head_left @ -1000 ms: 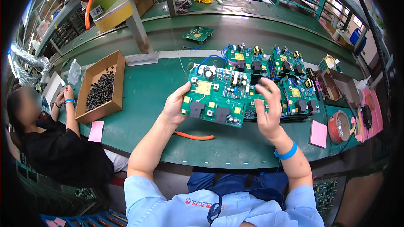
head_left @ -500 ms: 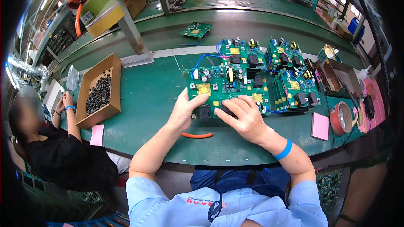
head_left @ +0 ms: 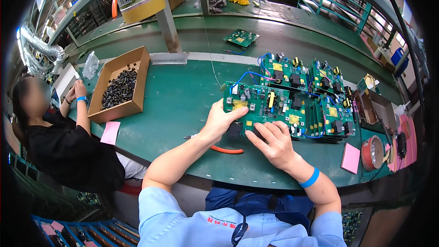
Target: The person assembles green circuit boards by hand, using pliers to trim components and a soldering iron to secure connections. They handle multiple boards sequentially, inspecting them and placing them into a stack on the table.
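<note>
My left hand (head_left: 222,120) grips the left end of a green circuit board (head_left: 258,98), its thumb lying on top near a yellow patch. A black block (head_left: 235,129) on the board's near edge sits beside that thumb. My right hand (head_left: 278,145) is closed at the near edge, thumb and fingers around another black block-shaped component (head_left: 258,132), partly hidden by the fingers. A blue wire (head_left: 247,74) arches from the board's far left corner. Below my left wrist lies an orange-handled hand tool (head_left: 227,150), partly covered by the forearm.
More circuit boards (head_left: 286,73) stand stacked behind and to the right. One board (head_left: 241,38) lies farther back. At left, a cardboard box (head_left: 141,82) holds small black parts beside a co-worker (head_left: 68,151). A pink pad (head_left: 350,158) and red round container (head_left: 367,152) lie at right.
The view has shifted, so the bench appears farther right and lower. Both hands keep their places on the board. The tool's metal tip now shows beside my left forearm.
</note>
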Demonstrator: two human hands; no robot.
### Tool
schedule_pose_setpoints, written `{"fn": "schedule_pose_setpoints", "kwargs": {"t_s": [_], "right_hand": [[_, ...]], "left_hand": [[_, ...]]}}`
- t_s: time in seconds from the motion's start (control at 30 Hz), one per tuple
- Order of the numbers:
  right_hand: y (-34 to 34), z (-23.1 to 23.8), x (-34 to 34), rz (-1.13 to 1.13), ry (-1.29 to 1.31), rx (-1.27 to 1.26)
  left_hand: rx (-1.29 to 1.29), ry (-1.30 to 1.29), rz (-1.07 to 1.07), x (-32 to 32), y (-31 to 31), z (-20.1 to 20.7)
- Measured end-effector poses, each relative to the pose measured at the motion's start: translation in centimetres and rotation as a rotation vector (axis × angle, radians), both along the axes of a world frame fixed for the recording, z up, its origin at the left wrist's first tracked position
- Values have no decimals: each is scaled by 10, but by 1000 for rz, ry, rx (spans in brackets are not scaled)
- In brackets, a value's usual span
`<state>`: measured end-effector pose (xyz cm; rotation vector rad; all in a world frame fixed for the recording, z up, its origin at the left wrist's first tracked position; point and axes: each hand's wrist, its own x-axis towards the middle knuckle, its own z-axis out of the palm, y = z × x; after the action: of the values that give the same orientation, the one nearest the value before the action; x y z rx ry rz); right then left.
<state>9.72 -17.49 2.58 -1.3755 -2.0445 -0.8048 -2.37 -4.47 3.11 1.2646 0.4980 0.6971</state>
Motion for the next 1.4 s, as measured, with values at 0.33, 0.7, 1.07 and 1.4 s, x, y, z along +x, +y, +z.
{"fn": "schedule_pose_setpoints", "kwargs": {"t_s": [0.33,0.7,1.07,1.4], "right_hand": [[2,-3,12,17,239,-82],[-3,0,29,-112,218,33],[-5,-2,33,-123,204,56],[-5,-10,32,-75,260,58]], "left_hand": [[-6,122,-137,-4,16,-1],[1035,746,368,-26,74,-12],[718,396,307,-17,77,-18],[43,42,-336,-1,24,-7]]}}
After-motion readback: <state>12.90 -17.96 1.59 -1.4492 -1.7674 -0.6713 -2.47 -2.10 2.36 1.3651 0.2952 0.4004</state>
